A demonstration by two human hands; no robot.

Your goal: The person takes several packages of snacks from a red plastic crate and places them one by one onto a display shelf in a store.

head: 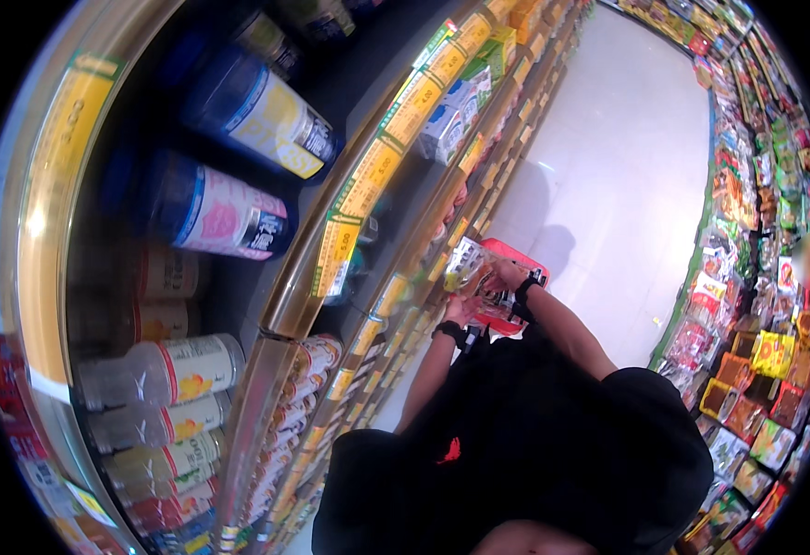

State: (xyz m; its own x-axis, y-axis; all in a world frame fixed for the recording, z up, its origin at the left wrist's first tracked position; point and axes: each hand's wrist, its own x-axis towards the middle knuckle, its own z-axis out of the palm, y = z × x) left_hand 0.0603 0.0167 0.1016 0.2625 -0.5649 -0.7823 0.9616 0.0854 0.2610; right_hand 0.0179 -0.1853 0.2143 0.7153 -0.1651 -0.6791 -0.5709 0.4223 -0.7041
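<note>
Low in front of my body is a red-rimmed shopping basket (542, 272) holding packaged goods. One clear and white package (465, 262) with dark print lies at its left side. My right hand (505, 275) reaches over the basket beside this package; whether its fingers grip anything is too small to tell. My left hand (462, 309) is at the basket's near left side, palm turned up and fingers apart, with nothing seen in it. Each wrist wears a dark band. The basket's bottom is hidden by the goods and my hands.
Close on my left rises a shelf with plastic drink bottles (245, 211) and more bottles (193, 371) lower in view. Yellow price tags (370, 177) line the shelf edges. Blue and white cartons (450, 118) stand farther along. Across the pale aisle floor (613, 159) are packaged snacks (772, 354).
</note>
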